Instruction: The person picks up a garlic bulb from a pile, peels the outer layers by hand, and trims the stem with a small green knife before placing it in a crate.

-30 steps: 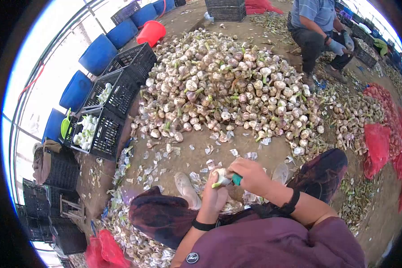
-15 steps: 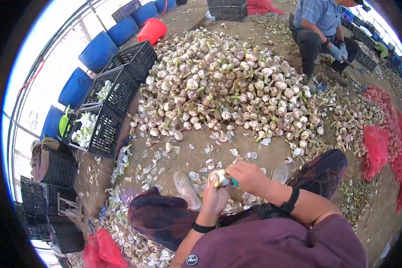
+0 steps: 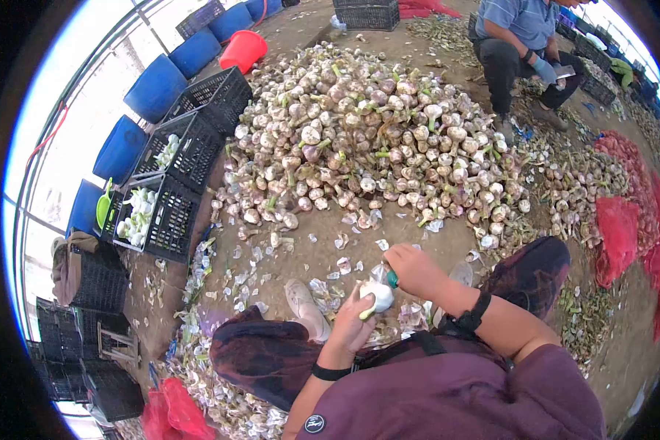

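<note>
My left hand is closed around a white garlic bulb with a short green stem pointing down and to the left. My right hand, just above and to the right of the bulb, grips a tool with a green handle; its working end is too small to make out. Beyond my hands lies a large heap of garlic bulbs with dry skins and stems. Loose white skins are scattered on the ground around my feet.
Black crates, one holding white garlic, stand at the left beside blue tubs and a red bucket. A gloved co-worker sits at the upper right. Red mesh bags lie at the right.
My right hand has moved up and away from the bulb with the green-handled tool, and more of the white bulb shows. The co-worker's hands have shifted.
</note>
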Tool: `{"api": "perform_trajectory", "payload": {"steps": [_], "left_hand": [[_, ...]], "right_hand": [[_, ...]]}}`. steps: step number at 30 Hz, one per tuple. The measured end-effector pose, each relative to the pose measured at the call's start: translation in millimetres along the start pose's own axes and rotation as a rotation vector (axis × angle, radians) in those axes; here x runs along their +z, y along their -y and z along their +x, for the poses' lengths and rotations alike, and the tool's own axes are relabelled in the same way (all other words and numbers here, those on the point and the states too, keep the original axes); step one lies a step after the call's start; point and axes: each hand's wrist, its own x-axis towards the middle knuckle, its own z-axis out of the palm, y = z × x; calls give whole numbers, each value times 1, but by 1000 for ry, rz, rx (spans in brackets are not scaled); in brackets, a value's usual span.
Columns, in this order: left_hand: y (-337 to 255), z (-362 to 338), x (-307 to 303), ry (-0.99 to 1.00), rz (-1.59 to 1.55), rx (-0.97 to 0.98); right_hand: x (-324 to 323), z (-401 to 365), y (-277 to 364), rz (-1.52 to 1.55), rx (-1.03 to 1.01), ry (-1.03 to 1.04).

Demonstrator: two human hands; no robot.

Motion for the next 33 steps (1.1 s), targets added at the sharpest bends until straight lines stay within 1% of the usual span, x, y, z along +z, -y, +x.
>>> {"api": "perform_trajectory", "payload": {"steps": [2, 4, 7, 8, 10, 11, 13, 15, 16, 20, 23, 25, 28, 29, 31, 32, 33], "left_hand": [[-8, -4, 11, 31, 25, 51], [-3, -3, 9, 21, 112, 89], [-3, -2, 9, 42, 212, 166], [-4, -2, 9, 55, 239, 197], [-14, -6, 14, -6, 275, 219], [-18, -8, 16, -42, 287, 231], [-13, -3, 10, -123, 359, 274], [-9, 2, 8, -155, 478, 291], [-10, 1, 11, -175, 481, 269], [-7, 6, 6, -171, 563, 203], [-5, 5, -1, -216, 575, 168], [-9, 5, 2, -232, 603, 144], [-18, -3, 16, -160, 726, 47], [-15, -2, 14, -114, 702, 110], [-8, 0, 12, -24, 653, 236], [-11, -2, 9, 54, 802, 262], [-12, -2, 12, 47, 764, 291]], "right_hand": [[2, -1, -3, -43, 30, 21], [4, -3, -2, -91, 34, 32], [8, -4, -4, -145, 96, 157], [12, -7, -10, -153, 180, 246], [14, -8, -20, -168, 350, 418], [14, -10, -22, 21, 344, 340], [-14, -4, -4, 401, 329, 190], [-21, -2, 9, 350, 92, 41], [-22, -2, 14, 320, -23, -36], [-9, -8, 19, 75, -176, -32], [-6, -8, 22, 5, -156, 48], [-5, -6, 20, 24, -131, 14], [2, -4, 8, 84, -49, -79], [6, -2, 3, 108, -16, -118], [10, -6, -12, 36, 145, -13], [10, -8, -19, 0, 225, 38], [8, -8, -25, -5, 326, 129]]}}
